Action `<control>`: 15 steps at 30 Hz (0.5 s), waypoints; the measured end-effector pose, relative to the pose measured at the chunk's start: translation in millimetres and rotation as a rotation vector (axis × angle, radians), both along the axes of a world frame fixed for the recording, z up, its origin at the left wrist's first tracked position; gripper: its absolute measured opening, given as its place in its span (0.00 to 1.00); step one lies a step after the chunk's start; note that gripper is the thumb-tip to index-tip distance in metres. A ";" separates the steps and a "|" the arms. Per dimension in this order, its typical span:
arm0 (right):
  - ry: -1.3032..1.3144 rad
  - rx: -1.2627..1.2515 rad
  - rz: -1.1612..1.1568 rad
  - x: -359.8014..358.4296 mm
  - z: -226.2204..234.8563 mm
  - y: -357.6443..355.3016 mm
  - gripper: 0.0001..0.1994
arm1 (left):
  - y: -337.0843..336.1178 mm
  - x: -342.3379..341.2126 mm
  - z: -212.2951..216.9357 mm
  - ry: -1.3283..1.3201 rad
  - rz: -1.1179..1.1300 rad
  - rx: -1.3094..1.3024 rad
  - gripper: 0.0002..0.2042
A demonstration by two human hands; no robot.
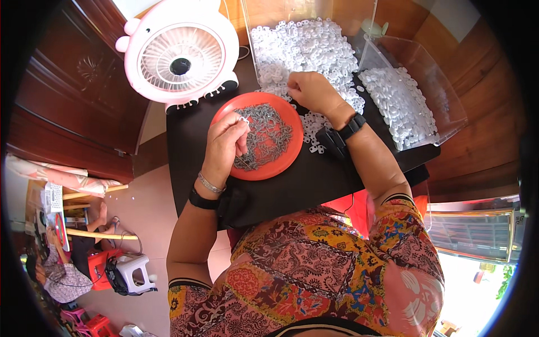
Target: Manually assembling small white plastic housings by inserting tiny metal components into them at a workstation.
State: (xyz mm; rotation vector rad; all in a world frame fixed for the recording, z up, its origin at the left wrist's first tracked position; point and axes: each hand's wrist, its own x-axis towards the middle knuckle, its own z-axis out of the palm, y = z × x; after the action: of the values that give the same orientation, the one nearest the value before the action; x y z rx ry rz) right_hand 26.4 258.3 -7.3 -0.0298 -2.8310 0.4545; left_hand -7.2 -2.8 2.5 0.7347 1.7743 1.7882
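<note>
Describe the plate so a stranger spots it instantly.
At the dark table, find the big white fan, far left. The plate lies nearer the person and to its right, partly beneath the left hand. It is orange-red, strewn with small grey pieces; the neighbouring clear bins hold white pieces.

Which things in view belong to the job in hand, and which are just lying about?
In the job:
left hand, pinching a small white piece
right hand, at the heap of white pieces
red plate
small grey parts
probably the clear bin of white ovals

Just about:
pink-and-white fan
white stool
</note>
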 end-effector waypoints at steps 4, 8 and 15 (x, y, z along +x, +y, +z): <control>-0.023 -0.665 0.147 2.8 12.2 -13.1 0.08 | 0.5 3.8 1.7 -0.036 0.003 0.045 0.10; -0.225 -1.093 0.383 10.2 22.4 -39.4 0.06 | 2.7 7.4 0.3 -0.114 -0.006 0.191 0.11; -0.095 -1.048 0.423 19.7 8.7 -69.0 0.04 | 4.1 6.3 -2.2 -0.151 -0.019 0.256 0.12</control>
State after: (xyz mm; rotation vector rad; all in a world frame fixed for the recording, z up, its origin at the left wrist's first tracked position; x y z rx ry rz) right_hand 46.1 189.3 1.4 0.3460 -2.3217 1.9815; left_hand -0.9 1.4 0.3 0.6907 1.4536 2.0252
